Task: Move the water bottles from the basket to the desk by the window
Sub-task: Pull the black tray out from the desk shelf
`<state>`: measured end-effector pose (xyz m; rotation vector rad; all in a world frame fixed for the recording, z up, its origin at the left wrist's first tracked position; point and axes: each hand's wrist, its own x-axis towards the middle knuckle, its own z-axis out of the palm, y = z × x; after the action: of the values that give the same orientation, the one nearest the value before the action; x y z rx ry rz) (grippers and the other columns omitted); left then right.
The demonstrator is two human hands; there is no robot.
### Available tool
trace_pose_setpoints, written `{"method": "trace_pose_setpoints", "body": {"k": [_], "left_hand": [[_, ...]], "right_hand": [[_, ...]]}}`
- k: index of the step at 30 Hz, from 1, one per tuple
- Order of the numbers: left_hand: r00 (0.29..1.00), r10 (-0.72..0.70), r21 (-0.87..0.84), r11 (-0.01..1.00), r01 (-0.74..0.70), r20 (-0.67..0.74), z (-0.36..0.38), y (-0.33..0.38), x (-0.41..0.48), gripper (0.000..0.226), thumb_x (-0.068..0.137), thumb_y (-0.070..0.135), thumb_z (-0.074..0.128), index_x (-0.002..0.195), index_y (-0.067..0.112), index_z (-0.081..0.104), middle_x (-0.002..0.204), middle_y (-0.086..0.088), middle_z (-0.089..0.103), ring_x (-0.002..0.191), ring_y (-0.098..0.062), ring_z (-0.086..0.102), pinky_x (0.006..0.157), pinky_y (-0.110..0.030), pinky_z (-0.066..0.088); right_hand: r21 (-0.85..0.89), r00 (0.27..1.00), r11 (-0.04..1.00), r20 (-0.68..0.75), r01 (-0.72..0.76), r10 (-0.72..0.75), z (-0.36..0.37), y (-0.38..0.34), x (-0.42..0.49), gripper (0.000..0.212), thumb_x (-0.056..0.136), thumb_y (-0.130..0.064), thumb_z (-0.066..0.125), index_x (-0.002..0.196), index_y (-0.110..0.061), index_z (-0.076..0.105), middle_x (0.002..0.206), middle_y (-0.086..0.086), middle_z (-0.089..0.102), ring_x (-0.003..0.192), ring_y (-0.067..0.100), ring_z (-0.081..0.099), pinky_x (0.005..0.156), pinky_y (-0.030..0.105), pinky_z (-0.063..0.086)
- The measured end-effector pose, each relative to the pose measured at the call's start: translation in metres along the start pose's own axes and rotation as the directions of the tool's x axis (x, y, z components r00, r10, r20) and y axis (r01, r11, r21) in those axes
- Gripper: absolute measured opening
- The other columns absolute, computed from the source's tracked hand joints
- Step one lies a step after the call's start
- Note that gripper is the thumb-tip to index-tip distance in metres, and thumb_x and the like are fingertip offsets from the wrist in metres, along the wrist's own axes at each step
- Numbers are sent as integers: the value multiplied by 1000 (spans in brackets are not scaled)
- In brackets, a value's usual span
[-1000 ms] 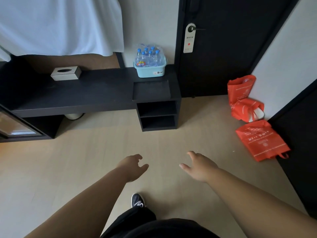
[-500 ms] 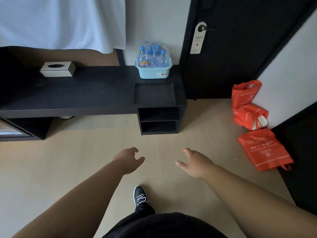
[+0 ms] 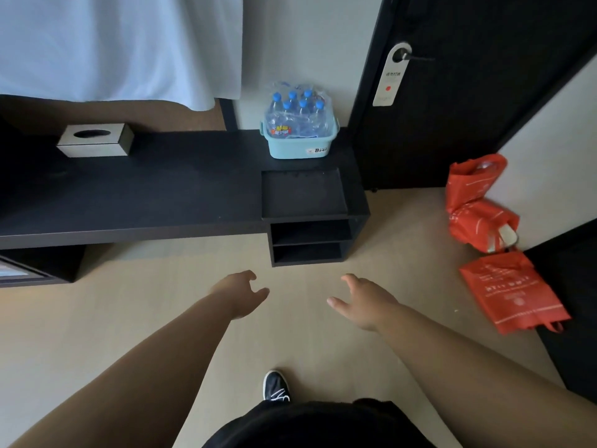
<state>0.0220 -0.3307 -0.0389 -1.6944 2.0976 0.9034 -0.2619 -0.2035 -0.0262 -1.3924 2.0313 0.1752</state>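
A shrink-wrapped pack of water bottles [image 3: 298, 116] with blue caps stands upright in a light blue plastic basket [image 3: 298, 149]. The basket sits at the right end of a long black desk [image 3: 155, 192], against the wall. My left hand [image 3: 240, 294] and my right hand [image 3: 365, 302] are stretched out over the floor, well short of the desk, both empty with fingers apart. The basket is far ahead of both hands, slightly right of centre.
A silver tissue box [image 3: 97, 143] rests on the desk's left part. A black tray [image 3: 303, 194] lies in front of the basket above open shelves [image 3: 310, 242]. A black door [image 3: 468, 92] with a hanging tag stands right. Red bags [image 3: 481, 205] lie on the floor.
I have stepped closer to the desk, so the basket and desk appear larger and lower in view. Both hands stay empty and outstretched.
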Motion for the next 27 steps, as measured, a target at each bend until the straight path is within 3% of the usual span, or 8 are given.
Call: {"method": "trace_pose_setpoints", "body": {"k": [14, 23, 27], "left_hand": [[999, 5, 60, 998, -7, 32, -29, 31, 72, 70, 91, 69, 50, 147, 27, 49, 142, 2, 62, 122, -25, 61, 101, -39, 52], [999, -32, 83, 996, 33, -16, -80, 101, 139, 71, 91, 67, 51, 149, 27, 49, 145, 2, 59, 129, -24, 58, 106, -38, 49], [999, -25, 76, 997, 27, -29, -96, 141, 168, 66, 89, 66, 52, 143, 27, 54, 137, 2, 64, 119, -24, 62, 97, -38, 54]], "right_hand": [[-24, 998, 1000, 59, -11, 13, -41, 17, 84, 86, 92, -74, 48, 160, -24, 32, 151, 3, 52, 134, 24, 53, 103, 41, 48], [-56, 995, 995, 55, 87, -84, -136, 50, 173, 85, 92, -74, 50, 160, -26, 32, 158, 1, 46, 139, 24, 51, 106, 40, 46], [-34, 997, 997, 31, 72, -71, -174, 70, 213, 83, 93, -73, 50, 159, -26, 33, 152, 3, 51, 134, 26, 54, 102, 42, 50]]}}
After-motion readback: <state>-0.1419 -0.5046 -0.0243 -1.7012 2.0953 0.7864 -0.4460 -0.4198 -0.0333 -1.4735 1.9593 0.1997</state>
